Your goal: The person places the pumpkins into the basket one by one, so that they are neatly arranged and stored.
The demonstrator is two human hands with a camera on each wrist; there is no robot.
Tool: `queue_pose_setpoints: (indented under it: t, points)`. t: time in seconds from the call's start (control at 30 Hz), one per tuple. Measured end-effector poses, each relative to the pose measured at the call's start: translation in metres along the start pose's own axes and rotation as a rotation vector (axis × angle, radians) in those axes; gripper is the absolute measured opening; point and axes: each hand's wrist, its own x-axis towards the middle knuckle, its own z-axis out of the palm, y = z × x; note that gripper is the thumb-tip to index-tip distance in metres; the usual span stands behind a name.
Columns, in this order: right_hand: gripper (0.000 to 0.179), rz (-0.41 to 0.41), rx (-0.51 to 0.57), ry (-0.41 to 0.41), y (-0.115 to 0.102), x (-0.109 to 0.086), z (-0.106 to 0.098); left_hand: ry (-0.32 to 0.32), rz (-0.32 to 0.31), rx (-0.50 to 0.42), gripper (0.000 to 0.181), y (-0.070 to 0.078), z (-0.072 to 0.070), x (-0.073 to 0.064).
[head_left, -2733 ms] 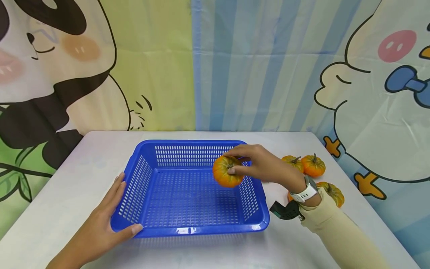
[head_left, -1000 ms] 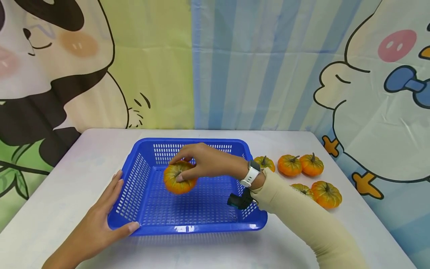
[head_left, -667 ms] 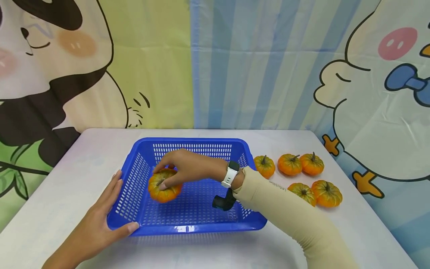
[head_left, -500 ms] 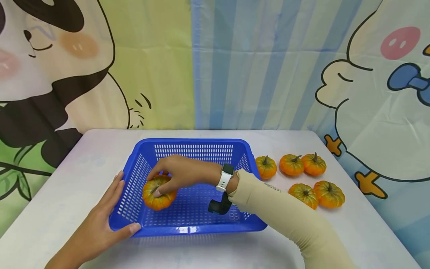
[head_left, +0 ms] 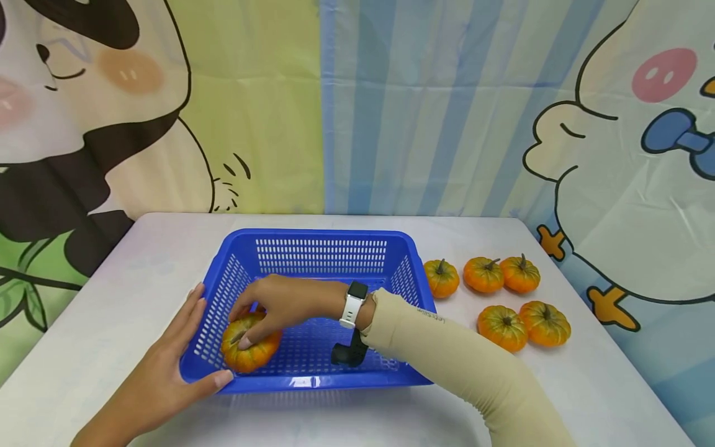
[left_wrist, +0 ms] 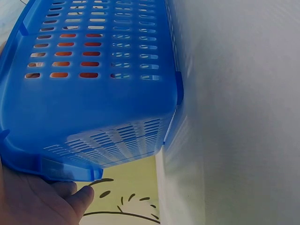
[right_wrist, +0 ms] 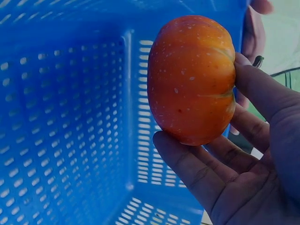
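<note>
Our right grip (head_left: 286, 303) is curled round one pumpkin (head_left: 254, 356) inside the blue basket (head_left: 321, 236), while our left grip (head_left: 162, 375), outstretched against its side, presumably braces it from sliding.

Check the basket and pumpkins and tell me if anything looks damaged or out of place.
Nothing stands out: the blue basket stands upright, the right hand holds a pumpkin inside it, and five whole-looking pumpkins lie on the table beside it.

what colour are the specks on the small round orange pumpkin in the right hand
Whitish; they show best on the pumpkin in the right wrist view.
</note>
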Motion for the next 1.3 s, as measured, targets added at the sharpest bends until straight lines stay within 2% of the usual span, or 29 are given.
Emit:
queue_pose_setpoints:
  t: [0.47, 0.67, 0.9, 1.17, 1.3]
  points:
    - [0.051, 0.055, 0.055, -0.069, 0.007, 0.005, 0.014, -0.005, -0.009, 0.004, 0.109, -0.002, 0.002, 0.0]
    - [0.054, 0.088, 0.071, -0.129, 0.014, 0.008, 0.02, 0.002, 0.004, -0.02, 0.108, -0.004, 0.002, -0.002]
    - [0.054, 0.092, 0.077, -0.156, 0.021, 0.012, 0.025, -0.006, -0.02, 0.002, 0.108, -0.005, 0.001, 0.0]
    - [0.077, 0.146, 0.083, -0.128, 0.019, 0.008, 0.025, -0.009, -0.015, 0.002, 0.108, -0.006, 0.003, 0.001]
    - [0.081, 0.153, 0.063, -0.148, 0.018, 0.007, 0.022, -0.008, -0.008, 0.002, 0.108, -0.006, 0.003, 0.001]
